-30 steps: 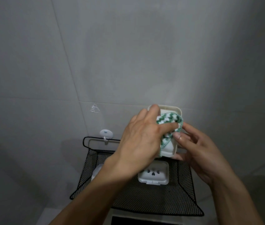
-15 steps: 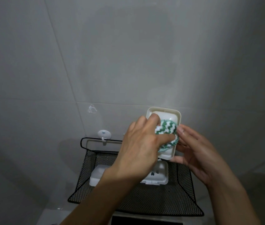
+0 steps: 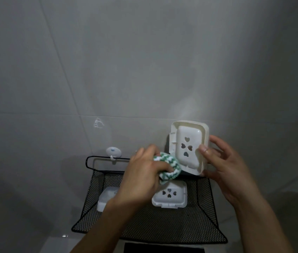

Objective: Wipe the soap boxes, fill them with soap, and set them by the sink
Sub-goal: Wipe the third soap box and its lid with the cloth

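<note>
- Grey tiled wall behind; black mesh basket below holds another soap box.
- Left hand, fingers curled around green-white cloth, has pulled off the tray.
- Right hand pinches the raised soap box, inside now exposed: wipe probably finished.

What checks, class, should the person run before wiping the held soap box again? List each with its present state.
1. Right hand grips the held soap box: ok.
2. Left hand holds the green-and-white cloth: ok.
3. Cloth on the box's inside: not ok, it sits at the lower left edge.
4. Box free of soap: ok.
5. Box clean: cannot tell.
6. Other soap box lies in the black mesh basket: ok.
</note>
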### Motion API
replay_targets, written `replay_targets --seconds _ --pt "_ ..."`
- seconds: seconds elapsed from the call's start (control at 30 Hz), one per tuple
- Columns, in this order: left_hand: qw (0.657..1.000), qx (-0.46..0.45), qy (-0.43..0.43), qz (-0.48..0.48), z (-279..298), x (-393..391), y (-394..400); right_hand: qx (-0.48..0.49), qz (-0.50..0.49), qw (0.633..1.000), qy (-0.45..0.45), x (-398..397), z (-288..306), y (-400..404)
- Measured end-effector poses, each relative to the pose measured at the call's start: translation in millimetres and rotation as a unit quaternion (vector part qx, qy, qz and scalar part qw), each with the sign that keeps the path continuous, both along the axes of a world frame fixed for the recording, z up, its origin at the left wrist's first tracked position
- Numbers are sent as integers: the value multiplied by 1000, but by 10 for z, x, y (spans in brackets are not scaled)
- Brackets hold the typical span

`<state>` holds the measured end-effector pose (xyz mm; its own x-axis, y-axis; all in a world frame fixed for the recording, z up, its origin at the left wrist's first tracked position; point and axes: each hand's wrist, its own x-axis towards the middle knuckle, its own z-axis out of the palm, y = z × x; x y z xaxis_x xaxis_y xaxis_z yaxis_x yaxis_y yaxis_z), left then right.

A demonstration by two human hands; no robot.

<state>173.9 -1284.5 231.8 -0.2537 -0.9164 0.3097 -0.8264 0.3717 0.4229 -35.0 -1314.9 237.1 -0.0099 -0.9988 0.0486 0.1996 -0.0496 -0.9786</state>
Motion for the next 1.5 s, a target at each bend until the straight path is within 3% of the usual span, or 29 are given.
replay_targets --seconds 0.1,0.33,0.4,0.53,0.63,0.73,0.9,0.97,1.03,1.1,1.2,1.33,1.5 --pt "998 41 41 14 -210 32 -33 -39 -3 999 32 -40 -22 -6" --pt "981 189 40 -7 -707 -27 -59 -134 -15 981 142 18 -92 7" --pt "981 181 67 -4 -718 38 -80 -148 -11 974 169 11 -137 16" --pt "952 101 285 53 -366 196 -115 -170 -9 961 220 52 -185 33" --pt "926 56 371 37 7 223 -112 -194 -13 940 279 124 -146 47" --pt "921 76 382 11 172 202 -67 -226 -11 914 336 188 -110 65" --pt "952 48 299 42 169 143 -56 -276 -6 881 385 285 -51 102" --pt "940 44 335 52 167 180 -65 -245 -2 910 333 277 -79 107" --pt "909 68 410 22 162 242 -62 -150 20 971 184 229 -112 105" --pt "878 89 470 -28 162 299 -54 -61 66 995 53 168 -143 90" --pt "858 103 496 -84 154 321 -48 -23 138 989 -52 131 -181 90" --pt "842 122 514 -111 148 342 -68 -2 154 983 -104 132 -199 87" --pt "823 143 547 -55 189 350 -129 14 181 973 -141 78 -225 97"
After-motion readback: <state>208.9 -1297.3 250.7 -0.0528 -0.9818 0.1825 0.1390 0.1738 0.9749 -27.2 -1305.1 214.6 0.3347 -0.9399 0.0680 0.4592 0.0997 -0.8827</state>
